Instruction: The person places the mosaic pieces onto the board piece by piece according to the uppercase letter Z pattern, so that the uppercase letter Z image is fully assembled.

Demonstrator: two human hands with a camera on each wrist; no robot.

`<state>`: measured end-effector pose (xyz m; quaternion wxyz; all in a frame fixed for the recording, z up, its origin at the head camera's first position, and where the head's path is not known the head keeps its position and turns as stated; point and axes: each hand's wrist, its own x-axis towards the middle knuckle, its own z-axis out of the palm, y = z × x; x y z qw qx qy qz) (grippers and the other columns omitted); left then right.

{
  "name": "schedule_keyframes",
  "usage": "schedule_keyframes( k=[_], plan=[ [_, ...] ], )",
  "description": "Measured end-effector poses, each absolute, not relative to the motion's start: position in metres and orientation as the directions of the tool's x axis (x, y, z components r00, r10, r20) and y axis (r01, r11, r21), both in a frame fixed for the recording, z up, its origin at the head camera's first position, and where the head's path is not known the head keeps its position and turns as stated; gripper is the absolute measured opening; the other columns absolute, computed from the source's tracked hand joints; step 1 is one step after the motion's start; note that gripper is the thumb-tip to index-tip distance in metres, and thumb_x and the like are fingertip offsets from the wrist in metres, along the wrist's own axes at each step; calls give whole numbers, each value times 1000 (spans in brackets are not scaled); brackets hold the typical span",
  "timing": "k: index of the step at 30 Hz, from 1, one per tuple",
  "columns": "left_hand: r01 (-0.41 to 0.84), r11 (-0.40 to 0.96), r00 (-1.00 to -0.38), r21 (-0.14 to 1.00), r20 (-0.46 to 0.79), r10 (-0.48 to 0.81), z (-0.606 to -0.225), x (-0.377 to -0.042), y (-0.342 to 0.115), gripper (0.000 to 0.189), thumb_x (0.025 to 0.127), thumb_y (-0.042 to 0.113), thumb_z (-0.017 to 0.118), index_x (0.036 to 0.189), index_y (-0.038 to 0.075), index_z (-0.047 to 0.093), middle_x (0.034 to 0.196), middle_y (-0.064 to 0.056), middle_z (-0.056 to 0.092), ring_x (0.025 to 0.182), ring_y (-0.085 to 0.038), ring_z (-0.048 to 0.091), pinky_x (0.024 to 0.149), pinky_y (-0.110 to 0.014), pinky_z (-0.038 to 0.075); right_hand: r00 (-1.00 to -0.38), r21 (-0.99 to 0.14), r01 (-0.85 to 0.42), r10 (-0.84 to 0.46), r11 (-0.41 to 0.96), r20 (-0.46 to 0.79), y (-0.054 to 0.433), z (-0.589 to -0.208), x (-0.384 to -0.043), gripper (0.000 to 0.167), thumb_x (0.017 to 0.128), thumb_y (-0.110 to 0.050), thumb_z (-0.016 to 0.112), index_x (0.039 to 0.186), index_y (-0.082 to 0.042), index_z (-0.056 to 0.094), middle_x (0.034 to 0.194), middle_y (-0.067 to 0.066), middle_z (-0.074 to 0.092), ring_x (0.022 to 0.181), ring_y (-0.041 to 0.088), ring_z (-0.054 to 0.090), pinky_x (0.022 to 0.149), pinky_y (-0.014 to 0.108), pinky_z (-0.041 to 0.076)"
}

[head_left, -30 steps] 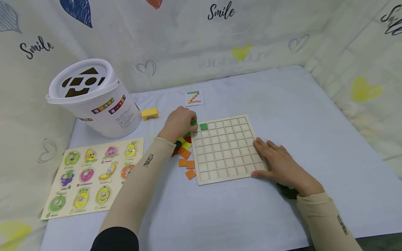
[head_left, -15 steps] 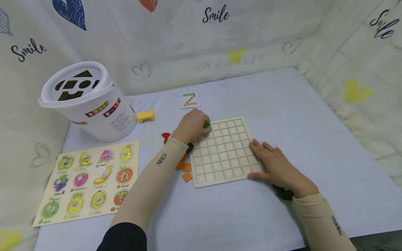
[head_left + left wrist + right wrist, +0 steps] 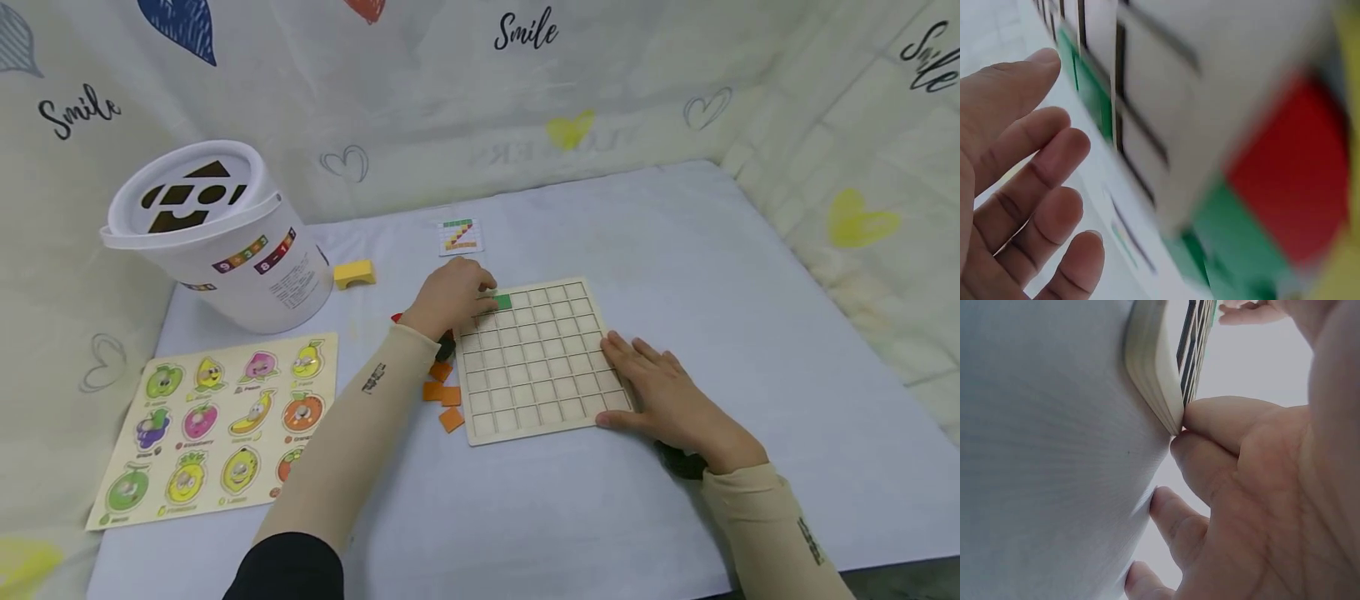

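A pale wooden grid board (image 3: pixel 536 367) lies on the white table cloth. Green square tiles (image 3: pixel 1088 87) sit side by side in its far row, partly covered by my left hand in the head view. That left hand (image 3: pixel 452 293) hovers over the board's far left corner, fingers loosely bent and apart, with nothing between them. Orange tiles (image 3: pixel 451 396) lie loose along the board's left side. Red (image 3: pixel 1297 169) and green loose tiles (image 3: pixel 1235 222) show close up in the left wrist view. My right hand (image 3: pixel 667 396) rests with extended fingers against the board's right edge.
A small pattern card (image 3: pixel 460 237) lies beyond the board. To the left are a yellow arch block (image 3: pixel 354 273), a white lidded bucket (image 3: pixel 292 271) and a fruit puzzle board (image 3: pixel 168 429), which my left forearm partly overlaps.
My left hand brought a green tile from the board's left edge into the far row, then released it and drew back slightly left. The right hand has stayed at the board's edge.
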<state>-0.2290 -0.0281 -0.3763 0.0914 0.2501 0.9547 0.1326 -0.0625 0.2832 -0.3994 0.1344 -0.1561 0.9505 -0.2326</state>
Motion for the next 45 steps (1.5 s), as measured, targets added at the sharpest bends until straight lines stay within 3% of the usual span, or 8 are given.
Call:
schedule_keyframes(
  k=[8,14,26,39,45],
  plan=[
    [337,890,-904,308,-157,397,-370,-237,-72,33,98,30,73,127,14,75,130,-4,72,125,-24,60,111,-43,50,-918,-476,-228,-350,850,-185,289,-398,-62,110,87,-63,74,167,-10,19,175,14,17,158,52,14,121,74,12],
    [279,908,-907,314,-223,356,-373,-235,-85,36,97,28,74,130,15,73,133,-3,69,120,-24,56,113,-43,48,-920,-474,-229,-348,850,-180,292,-399,-61,111,86,-62,75,167,-10,19,175,14,17,158,52,14,121,75,12],
    [355,899,-886,258,-214,411,-381,-236,-81,35,98,27,73,131,16,73,135,-4,69,123,-24,61,115,-43,48,-917,-505,-231,-359,832,-173,290,-404,-61,110,86,-60,76,166,-9,20,174,15,18,158,52,15,120,76,12],
    [426,900,-880,86,-192,435,-379,-237,-80,33,98,26,73,128,13,74,128,-7,72,107,-23,62,104,-39,55,-918,-498,-239,-362,834,-165,287,-402,-61,110,87,-60,75,167,-10,20,174,14,17,158,52,15,121,76,12],
    [432,900,-884,61,-170,436,-377,-236,-82,27,96,27,75,117,10,77,113,-7,74,100,-25,59,96,-36,56,-917,-492,-237,-360,838,-172,285,-401,-63,110,86,-61,75,167,-11,20,175,14,17,158,52,15,121,76,12]
  ],
)
